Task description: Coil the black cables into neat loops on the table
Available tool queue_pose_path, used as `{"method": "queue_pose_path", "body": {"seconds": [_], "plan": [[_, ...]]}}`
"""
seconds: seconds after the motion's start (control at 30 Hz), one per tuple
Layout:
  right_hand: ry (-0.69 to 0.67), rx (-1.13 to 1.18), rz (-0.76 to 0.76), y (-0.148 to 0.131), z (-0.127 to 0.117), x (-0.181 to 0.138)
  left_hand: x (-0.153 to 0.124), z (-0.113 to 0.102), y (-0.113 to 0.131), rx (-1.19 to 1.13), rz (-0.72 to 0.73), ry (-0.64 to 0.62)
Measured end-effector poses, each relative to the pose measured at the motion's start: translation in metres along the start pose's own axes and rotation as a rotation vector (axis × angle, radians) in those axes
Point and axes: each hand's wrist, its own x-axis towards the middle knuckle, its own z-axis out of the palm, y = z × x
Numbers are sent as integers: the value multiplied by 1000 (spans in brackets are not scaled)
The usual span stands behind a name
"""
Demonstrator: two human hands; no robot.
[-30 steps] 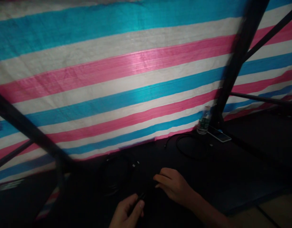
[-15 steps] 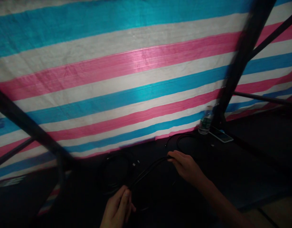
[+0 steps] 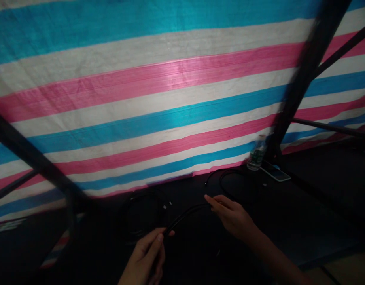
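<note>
A black cable (image 3: 185, 215) arcs between my two hands over a dark table (image 3: 303, 206). My left hand (image 3: 146, 257), low in the middle, pinches one end of the arc between thumb and fingers. My right hand (image 3: 232, 217), further right and higher, pinches the other end with its fingertips. The lighting is dim and the cable's remainder is lost against the dark surface.
A second black cable loop (image 3: 229, 178) lies beyond my right hand. A plastic water bottle (image 3: 256, 154) and a phone (image 3: 274, 172) stand by a black frame post (image 3: 301, 87). A striped pink, blue and white tarp (image 3: 158, 103) hangs behind. Another coil (image 3: 146, 209) lies at left.
My right hand moved up and right, drawing the cable out into an arc. My left hand kept its pinch and shifted slightly left and lower.
</note>
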Motion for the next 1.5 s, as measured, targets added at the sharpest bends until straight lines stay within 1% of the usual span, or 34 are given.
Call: {"method": "queue_pose_path", "body": {"seconds": [0.03,0.1,0.17,0.2,0.3,0.4,0.57,0.73,0.83,0.93,1.0,1.07,1.13,1.23,1.3,1.33,1.37,1.4,1.5], "plan": [[26,-32,-37,0,1,-1,-1,1,1,6,-20,3],[40,-58,-83,-4,4,0,-3,4,3,-8,-41,65],[0,-34,-110,-10,5,2,-4,7,5,-36,-24,154],[-30,-13,-123,-14,6,3,-4,9,6,-39,-12,175],[-86,37,-134,-25,8,8,-2,12,6,11,3,137],[-90,70,-122,-32,9,13,-2,11,5,50,8,95],[-122,79,-170,-43,2,23,-11,10,17,94,-3,62],[-166,74,-215,-55,-5,30,-16,13,26,119,4,65],[-186,105,-190,-57,-1,30,-15,17,29,147,71,100],[-178,198,-97,-53,3,27,-13,19,34,171,198,137],[-128,254,-14,-48,3,26,-12,18,36,197,239,89],[-16,297,73,-42,-2,26,-10,13,33,211,215,32],[115,336,185,-36,-8,25,-8,6,25,185,162,15],[262,434,435,-28,-13,21,-6,-3,9,122,128,12],[348,553,583,-25,-10,17,-7,-7,0,104,139,-6],[384,622,632,-25,-6,14,-8,-7,-4,87,139,2],[401,690,664,-25,-2,11,-9,-7,-7,53,133,34],[398,753,681,-26,2,9,-11,-7,-8,2,122,92],[298,911,689,-31,10,5,-15,-5,-7,-149,76,315]]}}
